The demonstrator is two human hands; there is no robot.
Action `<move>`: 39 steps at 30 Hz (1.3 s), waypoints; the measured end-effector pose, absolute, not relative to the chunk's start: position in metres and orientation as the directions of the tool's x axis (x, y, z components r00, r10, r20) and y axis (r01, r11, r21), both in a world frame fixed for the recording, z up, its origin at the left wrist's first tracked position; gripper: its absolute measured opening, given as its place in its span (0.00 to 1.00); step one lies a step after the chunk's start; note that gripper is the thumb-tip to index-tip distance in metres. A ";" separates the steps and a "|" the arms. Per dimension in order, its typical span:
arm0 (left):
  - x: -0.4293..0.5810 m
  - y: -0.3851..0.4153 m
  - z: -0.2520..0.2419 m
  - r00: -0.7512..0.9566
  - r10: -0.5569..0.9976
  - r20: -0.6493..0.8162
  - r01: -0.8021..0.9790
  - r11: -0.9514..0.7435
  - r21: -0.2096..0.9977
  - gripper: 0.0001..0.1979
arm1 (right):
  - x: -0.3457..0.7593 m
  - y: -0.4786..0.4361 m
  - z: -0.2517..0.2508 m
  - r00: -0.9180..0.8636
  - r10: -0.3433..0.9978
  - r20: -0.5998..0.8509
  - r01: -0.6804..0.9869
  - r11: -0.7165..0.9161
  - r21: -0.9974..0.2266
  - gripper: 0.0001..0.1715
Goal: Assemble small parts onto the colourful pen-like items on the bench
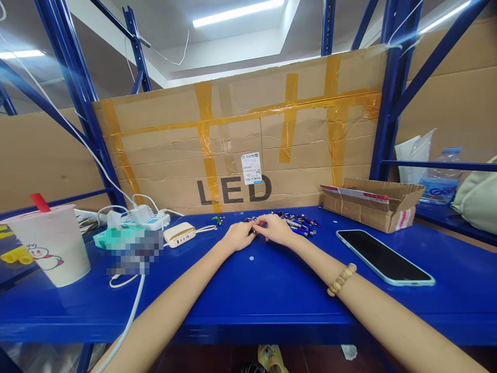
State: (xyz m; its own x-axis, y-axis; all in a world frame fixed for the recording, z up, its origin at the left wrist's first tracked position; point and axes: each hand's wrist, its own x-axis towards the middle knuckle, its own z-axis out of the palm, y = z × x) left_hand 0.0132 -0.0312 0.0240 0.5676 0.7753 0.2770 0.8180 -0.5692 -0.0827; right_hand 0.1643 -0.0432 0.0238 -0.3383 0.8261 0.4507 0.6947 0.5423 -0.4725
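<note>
My left hand [239, 237] and my right hand [273, 228] meet over the middle of the blue table [256, 295], fingertips touching. Both are closed around a small dark piece between them, too small and hidden to name. Just behind and to the right of my right hand lies a pile of small pens or pen-like parts [301, 225], mostly blue and purple. A few green bits [218, 220] lie left of my hands, near the cardboard. A beaded bracelet circles my right wrist.
On the left stand a drink cup [58, 248], a power strip [149, 221] with cables and a cream power bank [179, 234]. To the right are a phone [382, 256] and an open cardboard box [368, 204]. Taped cardboard [303, 140] rises behind.
</note>
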 end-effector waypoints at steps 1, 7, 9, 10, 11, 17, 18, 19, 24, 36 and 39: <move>0.013 -0.032 0.024 0.567 0.777 0.274 0.819 -0.567 -0.088 0.14 | 0.164 -0.043 0.024 -0.338 0.826 0.452 0.695 0.543 -0.472 0.12; 0.014 -0.033 0.026 0.571 0.779 0.259 0.818 -0.566 -0.098 0.14 | 0.164 -0.044 0.024 -0.333 0.828 0.450 0.694 0.539 -0.477 0.11; 0.014 -0.033 0.026 0.567 0.782 0.259 0.821 -0.563 -0.095 0.15 | 0.164 -0.043 0.023 -0.339 0.826 0.450 0.689 0.543 -0.479 0.11; 0.014 -0.033 0.026 0.567 0.782 0.259 0.820 -0.564 -0.094 0.15 | 0.165 -0.043 0.023 -0.339 0.826 0.451 0.688 0.545 -0.479 0.11; 0.014 -0.033 0.025 0.570 0.779 0.261 0.818 -0.568 -0.092 0.15 | 0.165 -0.043 0.023 -0.340 0.825 0.451 0.687 0.545 -0.480 0.11; 0.013 -0.031 0.025 0.571 0.778 0.260 0.816 -0.573 -0.077 0.15 | 0.164 -0.043 0.023 -0.341 0.835 0.431 0.688 0.534 -0.491 0.12; 0.013 -0.031 0.025 0.572 0.778 0.262 0.815 -0.574 -0.077 0.15 | 0.164 -0.043 0.023 -0.342 0.836 0.428 0.687 0.534 -0.493 0.12; 0.013 -0.031 0.024 0.574 0.775 0.266 0.814 -0.576 -0.078 0.15 | 0.164 -0.043 0.023 -0.345 0.837 0.425 0.685 0.534 -0.496 0.12; 0.013 -0.030 0.024 0.586 0.764 0.272 0.804 -0.590 -0.075 0.15 | 0.165 -0.044 0.023 -0.357 0.833 0.422 0.679 0.542 -0.495 0.12; 0.013 -0.031 0.024 0.582 0.769 0.263 0.807 -0.587 -0.070 0.15 | 0.165 -0.043 0.023 -0.364 0.826 0.430 0.667 0.553 -0.498 0.13; 0.013 -0.032 0.025 0.580 0.774 0.255 0.809 -0.584 -0.068 0.16 | 0.165 -0.042 0.022 -0.358 0.833 0.421 0.666 0.544 -0.510 0.13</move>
State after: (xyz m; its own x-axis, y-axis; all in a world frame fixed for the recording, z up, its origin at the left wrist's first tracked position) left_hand 0.0130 -0.0318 0.0250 0.5798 0.7738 0.2549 0.8091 -0.5838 -0.0682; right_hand 0.1645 -0.0423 0.0221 -0.3575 0.8334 0.4214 0.6662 0.5438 -0.5104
